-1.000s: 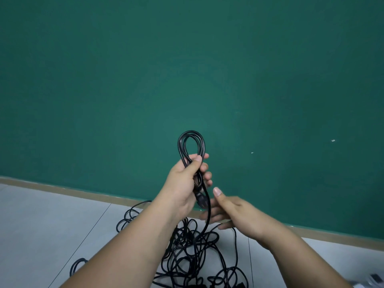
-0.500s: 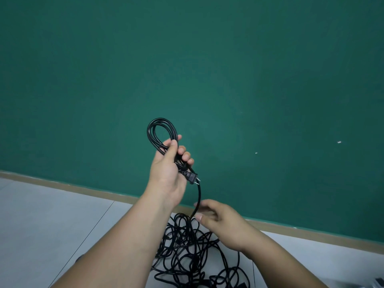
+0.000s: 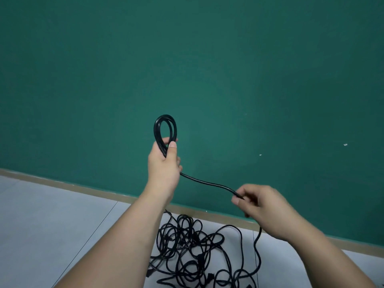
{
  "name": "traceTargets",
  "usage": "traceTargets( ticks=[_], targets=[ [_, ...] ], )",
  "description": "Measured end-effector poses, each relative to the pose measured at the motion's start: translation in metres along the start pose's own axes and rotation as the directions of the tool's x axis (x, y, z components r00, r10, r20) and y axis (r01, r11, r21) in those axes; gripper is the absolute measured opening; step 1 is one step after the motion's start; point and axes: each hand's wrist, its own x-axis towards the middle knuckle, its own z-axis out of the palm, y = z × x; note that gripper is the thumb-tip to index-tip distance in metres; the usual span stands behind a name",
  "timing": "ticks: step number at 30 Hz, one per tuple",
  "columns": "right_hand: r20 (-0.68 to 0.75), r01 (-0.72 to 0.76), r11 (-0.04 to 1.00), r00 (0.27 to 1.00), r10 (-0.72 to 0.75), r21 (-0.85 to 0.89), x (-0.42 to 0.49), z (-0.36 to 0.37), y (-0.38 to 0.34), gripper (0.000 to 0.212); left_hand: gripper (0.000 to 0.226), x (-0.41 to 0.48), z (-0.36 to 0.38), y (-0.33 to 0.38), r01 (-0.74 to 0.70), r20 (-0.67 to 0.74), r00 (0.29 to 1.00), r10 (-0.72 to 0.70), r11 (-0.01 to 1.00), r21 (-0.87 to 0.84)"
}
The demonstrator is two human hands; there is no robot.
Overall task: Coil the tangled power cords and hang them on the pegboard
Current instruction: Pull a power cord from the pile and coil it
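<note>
— Centre frame: what did the lens catch?
— Your left hand (image 3: 164, 161) was clenched around the neck of a small black coil (image 3: 165, 127), its loop standing up against the green wall (image 3: 207, 59). At lower right, your right hand (image 3: 264, 206) pinched the cord (image 3: 207, 182), which ran in a shallow sag from your left fist.
— And half a second before?
— Your right hand had been low, just above the tangle of power cords (image 3: 197, 246) on the floor (image 3: 62, 215) and almost under the left. A plug had poked out below your left fist. By this frame the hand had swung out to the right and drawn a fresh length clear, and the plug no longer showed.
— Meaning?
— Probably that one more turn was about to be laid onto the coil. Most of the job remained: the tangle lay heaped at bottom centre, the cord trailed from your right hand down into it, and no pegboard appeared anywhere in the frame
</note>
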Motion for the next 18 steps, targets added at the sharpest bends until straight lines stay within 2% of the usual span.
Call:
traceTargets(
  ticks=[2, 4, 7, 10, 13, 14, 16, 18],
  targets=[
    [-0.194, 0.101, 0.993, 0.975, -0.11, -0.056, -0.003, -0.001, -0.001, 0.01, 0.008, 0.001, -0.001, -0.011, -0.017, 0.087, 0.996, 0.001, 0.984, 0.177],
    [-0.366, 0.248, 0.967, 0.896, -0.252, -0.059, -0.007, -0.002, -0.014, 0.011, 0.009, -0.006, 0.002, -0.02, -0.012, 0.223, 0.973, -0.067, 0.942, 0.334],
    [-0.531, 0.319, 0.948, 0.799, -0.282, -0.023, -0.005, 0.001, -0.024, 0.015, 0.011, -0.029, 0.017, -0.017, 0.069, 0.403, 0.884, -0.236, 0.919, 0.388],
    [-0.618, 0.269, 0.961, 0.766, -0.176, 0.06, -0.002, -0.001, -0.019, 0.015, 0.02, -0.049, 0.03, -0.008, 0.183, 0.506, 0.781, -0.367, 0.908, 0.376],
    [-0.646, 0.219, 0.975, 0.75, -0.141, 0.041, 0.001, -0.006, -0.017, 0.015, 0.069, -0.062, 0.035, 0.002, 0.222, 0.595, 0.677, -0.433, 0.891, 0.395],
    [-0.645, 0.206, 0.978, 0.751, -0.14, 0.028, 0.002, -0.006, -0.016, 0.016, 0.077, -0.066, 0.036, 0.003, 0.212, 0.626, 0.641, -0.444, 0.886, 0.412],
    [-0.638, 0.172, 0.985, 0.759, -0.125, 0.012, 0.003, -0.004, -0.015, 0.016, 0.07, -0.072, 0.037, 0.002, 0.151, 0.681, 0.581, -0.446, 0.881, 0.449],
    [-0.645, 0.142, 0.99, 0.757, -0.106, 0.004, 0.004, -0.005, -0.014, 0.015, 0.051, -0.075, 0.039, -0.001, 0.118, 0.706, 0.543, -0.454, 0.874, 0.471]
  ],
)
